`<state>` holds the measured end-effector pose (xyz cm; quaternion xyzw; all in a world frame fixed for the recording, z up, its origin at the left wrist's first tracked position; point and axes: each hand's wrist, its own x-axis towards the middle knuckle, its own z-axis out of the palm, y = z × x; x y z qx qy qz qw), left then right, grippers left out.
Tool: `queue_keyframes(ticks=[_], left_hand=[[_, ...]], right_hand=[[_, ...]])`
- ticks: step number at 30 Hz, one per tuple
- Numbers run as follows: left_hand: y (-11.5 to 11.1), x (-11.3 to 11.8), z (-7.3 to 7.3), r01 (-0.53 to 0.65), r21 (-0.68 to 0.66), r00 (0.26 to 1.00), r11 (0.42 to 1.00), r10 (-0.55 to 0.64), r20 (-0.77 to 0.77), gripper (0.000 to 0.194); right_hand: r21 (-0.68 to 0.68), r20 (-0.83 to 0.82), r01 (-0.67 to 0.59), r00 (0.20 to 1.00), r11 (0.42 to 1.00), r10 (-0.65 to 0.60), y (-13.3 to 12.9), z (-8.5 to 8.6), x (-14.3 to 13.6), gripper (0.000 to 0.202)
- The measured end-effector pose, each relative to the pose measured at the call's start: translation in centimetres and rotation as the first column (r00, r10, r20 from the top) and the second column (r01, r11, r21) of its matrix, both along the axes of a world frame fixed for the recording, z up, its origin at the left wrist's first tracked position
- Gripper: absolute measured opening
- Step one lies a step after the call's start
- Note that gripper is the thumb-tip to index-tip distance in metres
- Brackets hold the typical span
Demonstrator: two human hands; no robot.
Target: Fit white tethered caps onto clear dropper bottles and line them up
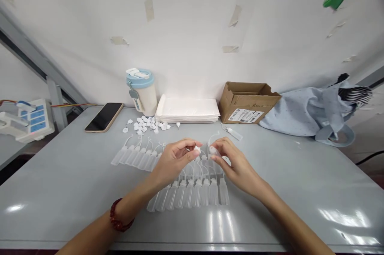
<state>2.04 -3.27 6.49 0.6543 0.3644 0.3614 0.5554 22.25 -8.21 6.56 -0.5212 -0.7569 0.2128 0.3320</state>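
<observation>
Between the fingertips of my left hand (178, 159) is a small white cap (197, 149). My right hand (232, 161) pinches a small translucent plastic bottle (213, 151), from which a thin white strap curls up. Cap and bottle are held a short way apart. Under and in front of my hands lies a row of similar bottles (189, 194) with thin looped straps. Another row of bottles (139, 158) runs to the left, partly covered by my left hand. Beyond it are many loose white caps (147, 125) in a scattered heap.
Along the wall stand a blue-lidded tumbler (147, 97), a stack of white envelopes (189, 111) and an open cardboard box (244, 107). One single bottle (234, 133) lies before the box. A phone (105, 117) rests at left, a light-blue cloth bag (303, 111) at right.
</observation>
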Motion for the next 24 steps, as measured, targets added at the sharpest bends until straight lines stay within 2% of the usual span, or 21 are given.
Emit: queue_keyframes(ticks=[8,12,18,24], left_hand=[[-1.4,0.8,-0.3,-0.075,-0.047,0.994,0.996,0.078,0.074,0.015],[-1.5,0.9,-0.5,-0.091,-0.078,0.992,0.993,0.097,0.078,0.014],[-1.5,0.8,-0.7,-0.027,-0.116,0.995,0.993,0.038,0.095,0.015],[-1.5,0.9,-0.6,-0.035,-0.009,0.997,0.999,0.035,0.072,0.010]], right_hand=[[-0.048,0.022,0.070,0.997,0.996,-0.069,-0.7,-1.0,-1.7,0.011],[0.030,0.055,0.069,0.996,0.997,-0.071,-0.9,-1.7,-1.9,0.014],[0.156,0.102,0.080,0.990,0.984,-0.097,-0.9,-2.4,-1.9,0.014],[0.261,0.178,0.053,0.979,0.964,-0.103,-0.7,-3.0,-2.0,0.016]])
